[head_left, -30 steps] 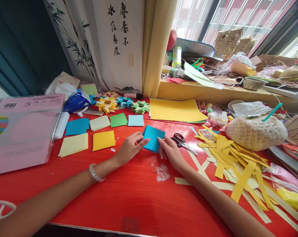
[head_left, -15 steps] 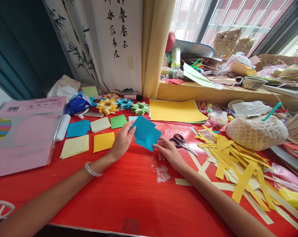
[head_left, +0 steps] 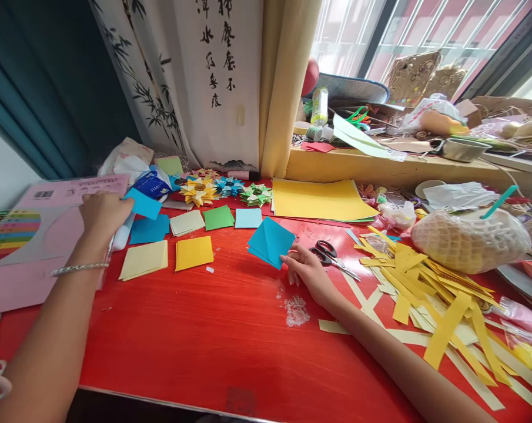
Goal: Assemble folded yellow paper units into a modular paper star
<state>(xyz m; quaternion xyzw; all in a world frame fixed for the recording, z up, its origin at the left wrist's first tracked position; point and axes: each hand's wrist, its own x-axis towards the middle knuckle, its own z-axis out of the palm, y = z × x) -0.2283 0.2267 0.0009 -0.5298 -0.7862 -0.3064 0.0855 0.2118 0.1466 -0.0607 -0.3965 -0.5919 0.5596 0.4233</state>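
My nearly closed left hand [head_left: 102, 211] pinches a blue paper square [head_left: 146, 205] toward the left edge of the red bench [head_left: 177, 341], while nearer its far edge my half-curled right hand [head_left: 308, 269] holds creased blue paper squares [head_left: 270, 239] by one corner, presumably leaving their faces clear.

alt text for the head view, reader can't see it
A person's right hand holds creased square blue paper sheets at a glossy red table; the left hand holds more blue paper. Black-handled metal scissors and yellow paper strips lie on the right.
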